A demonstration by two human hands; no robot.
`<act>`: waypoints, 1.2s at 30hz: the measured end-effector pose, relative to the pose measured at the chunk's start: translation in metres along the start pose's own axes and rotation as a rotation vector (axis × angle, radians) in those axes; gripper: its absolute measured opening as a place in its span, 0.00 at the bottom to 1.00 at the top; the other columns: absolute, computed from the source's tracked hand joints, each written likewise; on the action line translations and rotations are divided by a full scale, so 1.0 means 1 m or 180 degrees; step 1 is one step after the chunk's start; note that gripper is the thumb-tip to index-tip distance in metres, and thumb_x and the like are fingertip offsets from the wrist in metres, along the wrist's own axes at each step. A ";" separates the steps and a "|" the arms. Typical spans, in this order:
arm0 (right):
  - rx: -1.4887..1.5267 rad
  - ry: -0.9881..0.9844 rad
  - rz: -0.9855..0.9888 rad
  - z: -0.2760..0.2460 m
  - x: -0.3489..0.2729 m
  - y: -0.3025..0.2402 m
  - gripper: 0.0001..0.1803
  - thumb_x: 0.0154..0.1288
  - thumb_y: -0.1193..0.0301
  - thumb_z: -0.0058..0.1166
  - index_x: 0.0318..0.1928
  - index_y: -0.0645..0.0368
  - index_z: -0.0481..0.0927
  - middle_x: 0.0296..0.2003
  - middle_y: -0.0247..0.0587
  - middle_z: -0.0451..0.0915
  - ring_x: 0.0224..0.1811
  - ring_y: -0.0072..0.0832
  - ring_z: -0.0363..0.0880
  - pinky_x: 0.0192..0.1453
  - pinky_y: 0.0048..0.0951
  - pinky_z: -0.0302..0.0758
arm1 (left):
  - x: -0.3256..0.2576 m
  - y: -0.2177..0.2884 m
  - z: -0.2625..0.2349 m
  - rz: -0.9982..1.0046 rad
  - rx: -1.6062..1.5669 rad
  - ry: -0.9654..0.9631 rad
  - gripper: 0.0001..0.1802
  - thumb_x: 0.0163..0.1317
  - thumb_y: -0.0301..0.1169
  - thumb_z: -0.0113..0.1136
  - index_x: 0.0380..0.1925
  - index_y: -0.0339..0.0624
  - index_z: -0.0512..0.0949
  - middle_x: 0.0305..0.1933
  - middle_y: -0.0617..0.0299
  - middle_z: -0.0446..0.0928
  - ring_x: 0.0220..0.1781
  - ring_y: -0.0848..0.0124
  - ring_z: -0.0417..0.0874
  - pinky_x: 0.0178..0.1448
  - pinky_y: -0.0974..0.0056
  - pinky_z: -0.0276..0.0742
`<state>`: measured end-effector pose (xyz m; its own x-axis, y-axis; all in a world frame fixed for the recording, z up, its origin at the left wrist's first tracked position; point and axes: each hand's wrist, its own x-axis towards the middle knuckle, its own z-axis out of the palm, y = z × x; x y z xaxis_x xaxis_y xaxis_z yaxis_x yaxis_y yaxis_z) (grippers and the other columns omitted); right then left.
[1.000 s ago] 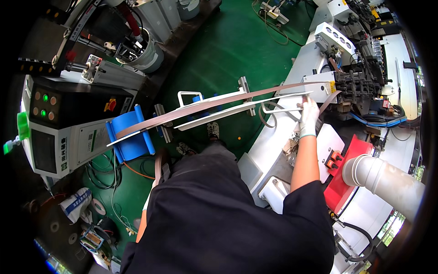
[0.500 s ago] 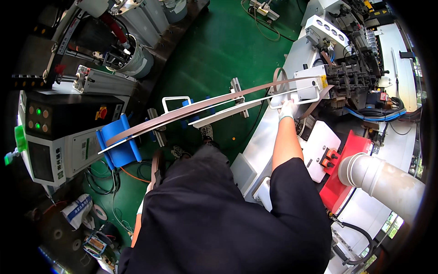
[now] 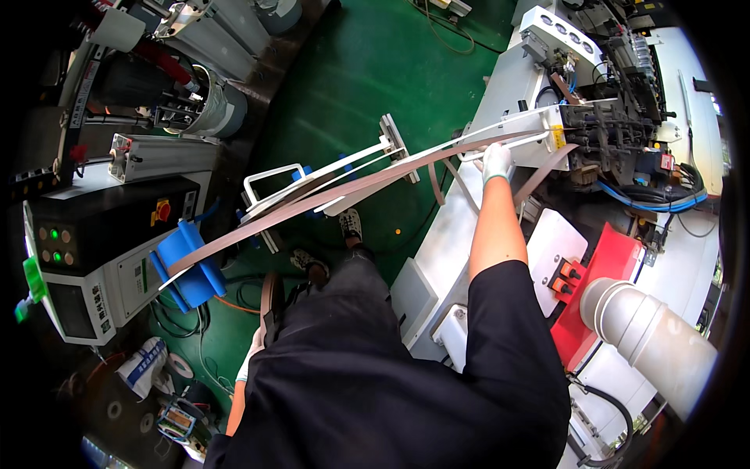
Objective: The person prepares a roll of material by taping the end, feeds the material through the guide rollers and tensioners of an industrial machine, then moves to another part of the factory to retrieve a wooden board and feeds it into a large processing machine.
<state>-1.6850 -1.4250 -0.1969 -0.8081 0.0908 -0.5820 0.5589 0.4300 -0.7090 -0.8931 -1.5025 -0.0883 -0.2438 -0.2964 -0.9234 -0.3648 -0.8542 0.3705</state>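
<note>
My right hand (image 3: 496,162), in a white glove, is closed at the white loop handle (image 3: 522,143) in front of the machine's feed end. Just beyond its fingers passes a long brown strip (image 3: 344,191), running from a blue roller holder (image 3: 187,266) on the left to the machine on the right. Slack loops of strip (image 3: 436,184) hang beside this hand. Low on the left, my gloved left hand (image 3: 255,356) is closed on a brown coil (image 3: 269,309), seen edge-on against my leg. Its fingers are mostly hidden.
To the right stands a white machine with black rollers (image 3: 605,137), a red hood (image 3: 598,297) and a thick pale duct (image 3: 648,328). A control box (image 3: 101,242) is at the left. White rails (image 3: 273,172) cross ahead above the green floor (image 3: 336,102). Cables lie near my feet.
My right hand has shifted slightly farther up against the handle. The brown strip has moved nearer me relative to the white rails, and its loops spread out more. The whole view has turned slightly.
</note>
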 end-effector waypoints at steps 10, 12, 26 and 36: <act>0.0166 -0.0291 0.0075 0.074 0.053 -0.045 0.21 0.78 0.58 0.47 0.55 0.64 0.70 0.39 0.56 0.82 0.30 0.49 0.85 0.26 0.50 0.81 | -0.029 -0.006 0.023 -0.0002 -0.0194 0.0163 0.42 0.66 0.18 0.56 0.79 0.45 0.52 0.72 0.58 0.67 0.66 0.69 0.74 0.63 0.69 0.74; -0.0251 -0.0575 0.0276 0.088 0.054 -0.035 0.20 0.78 0.56 0.45 0.51 0.62 0.75 0.38 0.52 0.82 0.25 0.45 0.83 0.24 0.50 0.80 | -0.032 -0.015 0.024 -0.0042 -0.0304 0.0223 0.42 0.66 0.18 0.56 0.79 0.45 0.52 0.72 0.58 0.67 0.66 0.69 0.74 0.63 0.69 0.74; 0.1557 -0.1655 -0.0012 0.164 -0.124 -0.013 0.30 0.74 0.53 0.48 0.70 0.54 0.63 0.61 0.43 0.72 0.61 0.42 0.76 0.62 0.50 0.78 | -0.013 0.039 0.059 0.0051 0.0707 -0.0083 0.54 0.52 0.22 0.63 0.79 0.36 0.48 0.75 0.54 0.63 0.76 0.66 0.63 0.77 0.66 0.58; 0.0139 -0.2772 0.1606 0.247 -0.202 0.160 0.32 0.78 0.54 0.40 0.73 0.60 0.63 0.73 0.52 0.67 0.73 0.52 0.67 0.72 0.50 0.69 | -0.005 0.055 0.077 0.0182 0.0545 -0.0317 0.58 0.45 0.26 0.75 0.77 0.40 0.54 0.66 0.59 0.67 0.64 0.68 0.70 0.71 0.67 0.65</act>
<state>-1.3859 -1.5965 -0.2910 -0.0677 -0.4424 -0.8942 0.8188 0.4875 -0.3031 -0.9814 -1.5154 -0.0558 -0.3530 -0.2913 -0.8891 -0.4931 -0.7497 0.4414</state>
